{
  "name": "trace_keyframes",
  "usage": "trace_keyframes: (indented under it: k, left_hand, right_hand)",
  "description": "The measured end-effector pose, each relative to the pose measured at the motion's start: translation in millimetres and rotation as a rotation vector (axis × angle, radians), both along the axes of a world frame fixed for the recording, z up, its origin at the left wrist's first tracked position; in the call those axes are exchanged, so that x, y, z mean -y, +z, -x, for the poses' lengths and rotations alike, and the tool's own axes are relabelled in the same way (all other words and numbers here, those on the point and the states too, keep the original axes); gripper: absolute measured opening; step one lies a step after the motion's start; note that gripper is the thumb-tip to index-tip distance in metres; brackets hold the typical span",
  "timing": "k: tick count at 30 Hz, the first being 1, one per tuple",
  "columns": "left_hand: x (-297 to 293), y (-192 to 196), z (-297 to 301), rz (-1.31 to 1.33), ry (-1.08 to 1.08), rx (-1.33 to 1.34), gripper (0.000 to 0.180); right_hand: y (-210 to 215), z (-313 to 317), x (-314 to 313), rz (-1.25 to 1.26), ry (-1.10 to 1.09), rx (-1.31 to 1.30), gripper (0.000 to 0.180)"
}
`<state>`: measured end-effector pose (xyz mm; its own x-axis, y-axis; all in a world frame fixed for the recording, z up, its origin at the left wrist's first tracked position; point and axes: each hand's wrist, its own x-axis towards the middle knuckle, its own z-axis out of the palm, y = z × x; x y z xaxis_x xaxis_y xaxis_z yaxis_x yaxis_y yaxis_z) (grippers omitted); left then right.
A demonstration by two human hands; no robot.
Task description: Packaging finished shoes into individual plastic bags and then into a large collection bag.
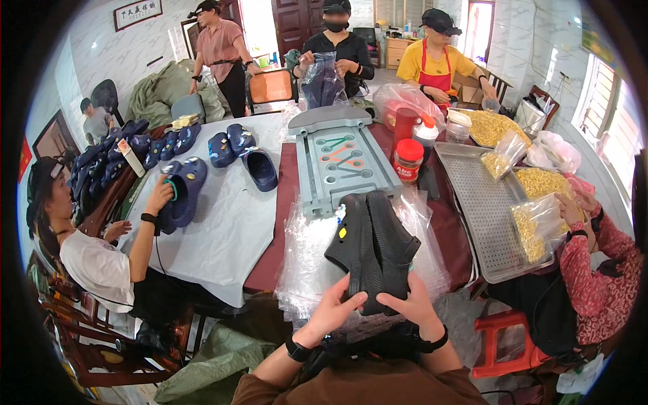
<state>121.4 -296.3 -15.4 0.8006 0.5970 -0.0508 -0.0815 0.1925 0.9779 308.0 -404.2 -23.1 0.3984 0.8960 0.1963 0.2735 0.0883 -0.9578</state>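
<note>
Black clogs (pixel 393 251), a pair held side by side, are over the clear plastic bags (pixel 302 263), near the grey plastic board (pixel 312 169); from afar I see the left hand (pixel 333 306) gripping their near end on the left, the right hand (pixel 417 308) on the right; whether clogs touch bags I cannot tell.

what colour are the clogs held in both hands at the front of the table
Black; the clogs show best in the head view.

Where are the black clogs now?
Head view, just right of centre: the black clogs are held between the left hand and right hand, nearer than the grey plastic frame.
</note>
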Motion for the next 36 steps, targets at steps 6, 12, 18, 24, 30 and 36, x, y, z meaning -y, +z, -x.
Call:
trace_keyframes:
  k: [6, 12, 18, 24, 30, 36]
  left_hand:
    - [7, -7, -7, -0.035, -0.013, 0.034, 0.046]
    - [-3, -25, -13, 0.015, -0.037, -0.041, 0.014]
    - [2, -20, -15, -0.061, 0.037, -0.068, 0.029]
    - [-3, -28, -14, 0.027, 0.017, -0.111, 0.04]
    - [-1, -25, -16, -0.049, -0.018, -0.145, 0.053]
    - [0, -23, -15, -0.15, -0.009, -0.188, 0.058]
  right_hand:
    - [10, -10, 7, -0.168, 0.093, -0.186, 0.069]
    - [-1, 0, 4, 0.047, -0.141, 0.12, 0.097]
    - [14, 29, 7, 0.017, -0.349, 0.63, 0.133]
    - [16, 32, 6, 0.133, -0.377, 0.809, 0.14]
    - [25, 24, 8, 0.36, -0.303, 0.625, 0.139]
    - [14, 29, 1, 0.146, -0.466, 0.995, 0.132]
